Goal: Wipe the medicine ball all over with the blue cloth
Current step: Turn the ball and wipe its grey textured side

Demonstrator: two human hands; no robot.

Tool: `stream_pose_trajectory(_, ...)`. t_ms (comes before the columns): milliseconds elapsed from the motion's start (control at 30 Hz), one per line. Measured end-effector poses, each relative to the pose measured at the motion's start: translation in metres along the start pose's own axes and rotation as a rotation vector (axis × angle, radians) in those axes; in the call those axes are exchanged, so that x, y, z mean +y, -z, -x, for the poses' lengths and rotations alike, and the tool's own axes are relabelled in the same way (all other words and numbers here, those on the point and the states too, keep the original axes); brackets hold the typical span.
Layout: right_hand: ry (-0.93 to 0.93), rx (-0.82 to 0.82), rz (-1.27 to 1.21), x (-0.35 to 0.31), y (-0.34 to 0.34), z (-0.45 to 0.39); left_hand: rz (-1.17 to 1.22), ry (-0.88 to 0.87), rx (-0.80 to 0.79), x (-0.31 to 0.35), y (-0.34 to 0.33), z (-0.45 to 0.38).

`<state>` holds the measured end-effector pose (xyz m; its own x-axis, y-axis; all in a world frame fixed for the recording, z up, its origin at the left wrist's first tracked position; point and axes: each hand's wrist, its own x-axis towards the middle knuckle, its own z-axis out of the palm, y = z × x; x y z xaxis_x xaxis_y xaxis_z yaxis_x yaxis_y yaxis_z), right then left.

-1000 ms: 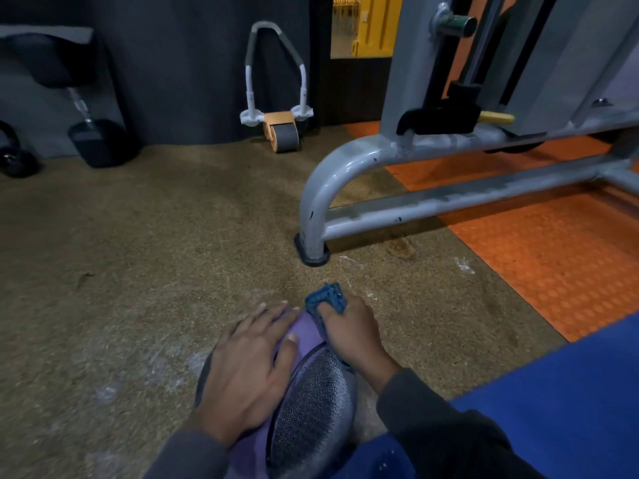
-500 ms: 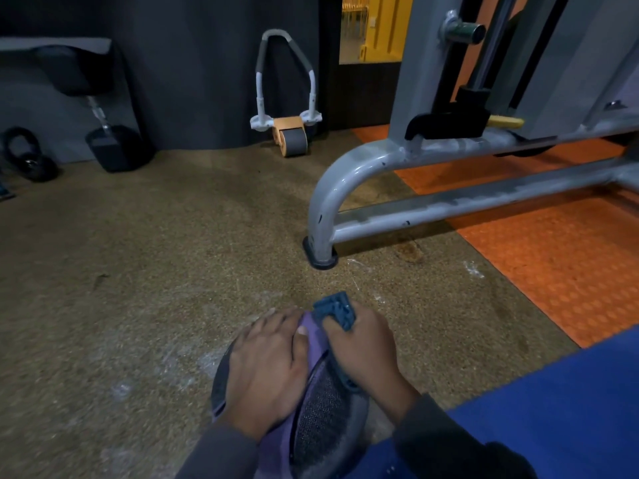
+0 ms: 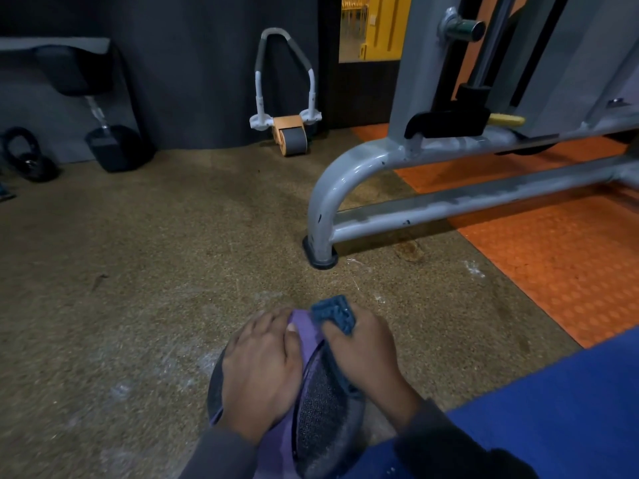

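The ball sits on the floor at 6 o'clock in the view, just beside the blue mat at its 3 o'clock. The left hand lies on its left half, fingers close together and curved over the purple band, steadying it. The right hand grips the cloth, which is bunched; a fold sticks up past the knuckles at the ball's 12 o'clock, and the fingers are curled round it, pressing it to the far right of the ball.

Over the last second the right hand has drawn back from the far edge toward the ball's crown, and the left fingers, spread wider a second ago, have closed up and shifted nearer the cloth. The ball itself seems to stay put; the view has swung a little.

I judge this a short stroke along the top seam, mid-wipe. Only the upper right patch is being covered; the near grey mesh face, the left side under the palm and the underside are likely yet to do, so the ball will need turning.

The grey frame stands well apart at 12 o'clock.
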<state>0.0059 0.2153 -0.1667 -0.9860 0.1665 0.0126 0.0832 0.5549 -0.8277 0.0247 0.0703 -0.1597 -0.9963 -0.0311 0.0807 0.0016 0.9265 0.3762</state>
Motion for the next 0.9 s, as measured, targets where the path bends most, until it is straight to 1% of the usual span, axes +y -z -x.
stream_pose_trajectory(67,-0.180,-0.050,-0.072,0.010,0.006,-0.011,-0.011,0.013,0.002,0.003,0.000,0.002)
stream_pose_trajectory(133,-0.221,-0.065,-0.048,0.016,0.009,-0.010,-0.007,0.031,-0.002,0.006,-0.001,0.003)
stream_pose_trajectory(200,-0.133,-0.028,0.031,0.017,0.007,0.001,-0.008,0.041,-0.006,0.006,-0.002,0.001)
stream_pose_trajectory(300,0.141,0.032,0.114,0.001,0.002,0.023,0.007,0.061,-0.010,0.003,-0.002,-0.002)
stream_pose_trajectory(333,0.216,0.033,0.143,-0.004,0.000,0.026,0.014,0.068,-0.007,0.002,-0.002,-0.003)
stream_pose_trajectory(367,0.242,0.024,0.150,-0.008,-0.002,0.025,0.022,0.076,-0.004,0.002,-0.003,-0.004)
stream_pose_trajectory(433,0.183,0.000,0.106,-0.011,-0.003,0.014,0.035,0.091,0.003,0.000,-0.002,-0.003)
stream_pose_trajectory(600,-0.127,-0.054,-0.008,0.010,-0.003,-0.020,0.054,0.162,0.027,0.003,0.000,0.004)
stream_pose_trajectory(667,-0.150,-0.053,-0.022,0.016,-0.007,-0.022,0.017,0.185,0.020,0.007,0.000,0.009)
stream_pose_trajectory(733,-0.136,-0.049,-0.039,0.018,-0.010,-0.024,-0.065,0.153,0.001,0.008,0.003,0.011)
stream_pose_trajectory(767,-0.129,-0.051,-0.048,0.018,-0.011,-0.026,-0.121,0.103,-0.004,0.008,0.005,0.011)
stream_pose_trajectory(833,-0.121,-0.068,-0.064,0.017,-0.012,-0.030,-0.195,-0.062,-0.032,0.008,0.009,0.009)
stream_pose_trajectory(867,-0.120,-0.087,-0.081,0.016,-0.011,-0.033,-0.195,-0.135,-0.052,0.007,0.010,0.008)
stream_pose_trajectory(900,-0.122,-0.109,-0.105,0.016,-0.011,-0.036,-0.174,-0.171,-0.068,0.006,0.010,0.006)
